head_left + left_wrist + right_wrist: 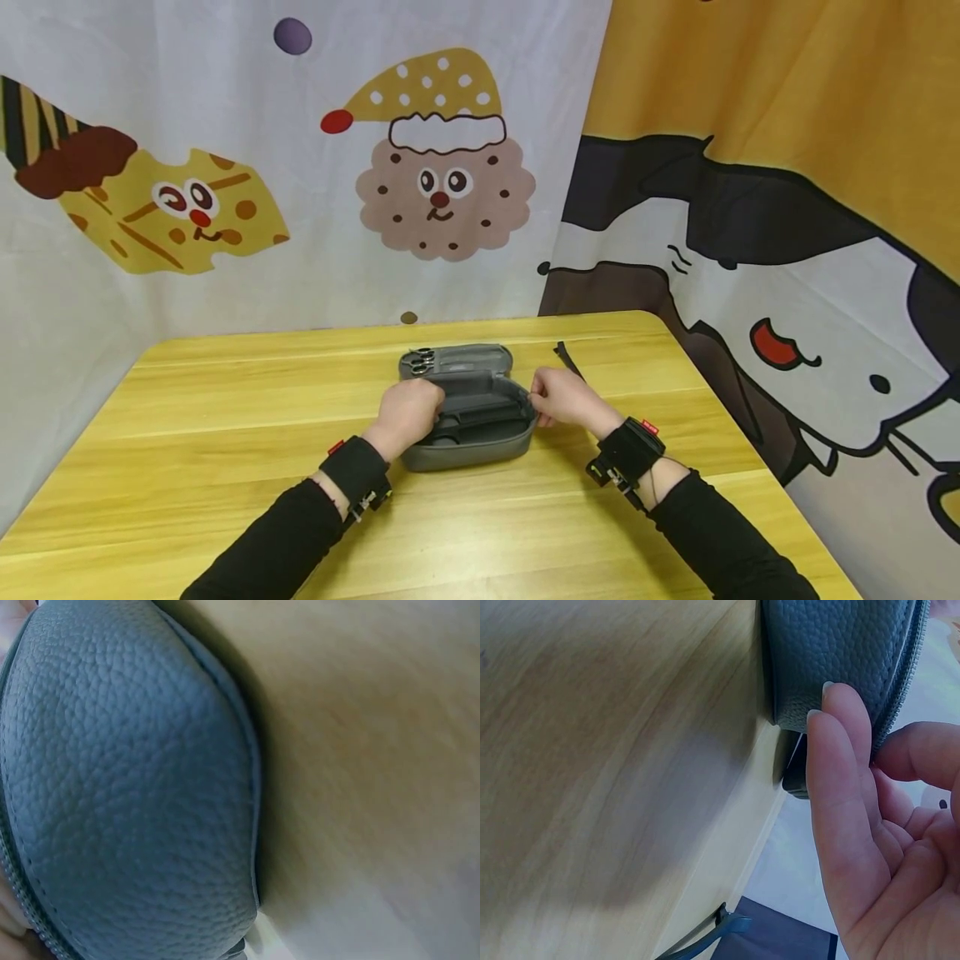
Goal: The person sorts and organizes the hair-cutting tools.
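A grey pebbled-leather zip case (468, 456) stands on the wooden table with its lid (474, 358) folded back. Silver-handled scissors (422, 362) sit in the lid's left end; long dark shapes lie inside the lower part. My left hand (405, 414) grips the case's left rim, its fingertips hidden behind the wall in the head view. At the opposite end, my right hand (561, 397) pinches the zipped edge between thumb and finger. In the right wrist view, other fingers (836, 780) of that hand lie along the outer wall, below the zipper teeth (900, 697).
A thin black strap-like item (567, 360) lies on the table (225, 433) behind my right hand. Printed cartoon curtains (315, 283) hang just past the table's back and right edges.
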A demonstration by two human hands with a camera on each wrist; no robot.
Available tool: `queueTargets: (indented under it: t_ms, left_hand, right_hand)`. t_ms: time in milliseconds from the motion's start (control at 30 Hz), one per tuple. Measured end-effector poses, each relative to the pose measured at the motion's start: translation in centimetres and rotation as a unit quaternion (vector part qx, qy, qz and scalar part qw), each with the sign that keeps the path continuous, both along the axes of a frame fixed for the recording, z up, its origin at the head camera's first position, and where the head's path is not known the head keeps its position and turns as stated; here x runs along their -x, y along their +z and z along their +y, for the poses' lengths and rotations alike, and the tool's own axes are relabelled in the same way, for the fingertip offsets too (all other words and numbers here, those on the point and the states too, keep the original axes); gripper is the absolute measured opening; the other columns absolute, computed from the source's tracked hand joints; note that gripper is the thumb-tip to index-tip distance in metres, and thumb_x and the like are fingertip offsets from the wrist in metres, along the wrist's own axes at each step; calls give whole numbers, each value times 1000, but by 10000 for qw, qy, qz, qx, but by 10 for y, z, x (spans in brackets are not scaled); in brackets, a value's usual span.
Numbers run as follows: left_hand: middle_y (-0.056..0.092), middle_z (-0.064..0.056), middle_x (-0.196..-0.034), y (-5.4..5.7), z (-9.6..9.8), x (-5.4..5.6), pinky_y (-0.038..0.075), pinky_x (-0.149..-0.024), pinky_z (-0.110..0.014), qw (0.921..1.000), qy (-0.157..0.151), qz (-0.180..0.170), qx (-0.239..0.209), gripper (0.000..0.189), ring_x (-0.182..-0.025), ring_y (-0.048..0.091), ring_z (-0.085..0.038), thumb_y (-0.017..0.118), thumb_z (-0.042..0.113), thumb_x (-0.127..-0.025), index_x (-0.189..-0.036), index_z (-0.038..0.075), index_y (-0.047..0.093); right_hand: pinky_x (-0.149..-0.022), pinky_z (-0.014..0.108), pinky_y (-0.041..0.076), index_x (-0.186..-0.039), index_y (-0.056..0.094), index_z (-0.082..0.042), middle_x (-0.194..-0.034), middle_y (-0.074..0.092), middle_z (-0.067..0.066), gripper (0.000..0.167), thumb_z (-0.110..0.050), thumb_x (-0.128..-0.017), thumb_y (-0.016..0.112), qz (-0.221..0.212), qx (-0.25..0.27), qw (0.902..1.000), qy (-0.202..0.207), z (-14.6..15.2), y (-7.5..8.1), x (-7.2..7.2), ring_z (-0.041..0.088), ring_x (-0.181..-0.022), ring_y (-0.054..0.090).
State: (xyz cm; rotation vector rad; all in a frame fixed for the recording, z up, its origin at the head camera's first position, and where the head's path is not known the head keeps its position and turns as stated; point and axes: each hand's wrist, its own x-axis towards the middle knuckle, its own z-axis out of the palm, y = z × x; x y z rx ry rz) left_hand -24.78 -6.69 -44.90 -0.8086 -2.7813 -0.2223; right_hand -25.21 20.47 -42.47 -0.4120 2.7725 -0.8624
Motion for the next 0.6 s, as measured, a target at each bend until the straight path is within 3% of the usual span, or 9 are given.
queueTargets:
  t_ms: [433, 600]
  left_hand:
    - [48, 2, -61, 1, 1, 2, 28, -51, -29, 9999, 15, -96, -71, 43, -55, 44, -14, 71, -2, -85, -56, 18, 45]
    - [50, 2, -62, 1, 2, 1, 31, -50, -28, 9999, 23, -131, -18, 42, -56, 47, -14, 71, -2, -85, -57, 18, 47]
  right_hand:
    - [-52, 27, 56, -84, 56, -6, -71, 61, 3, 14, -4, -97, 60, 27, 5, 10000, 25, 1, -1, 1, 17, -57, 66]
    - [-53, 28, 56, -85, 56, -6, -71, 61, 3, 13, -4, -97, 59, 10, 33, 10000, 31, 2, -2, 1, 16, -57, 65]
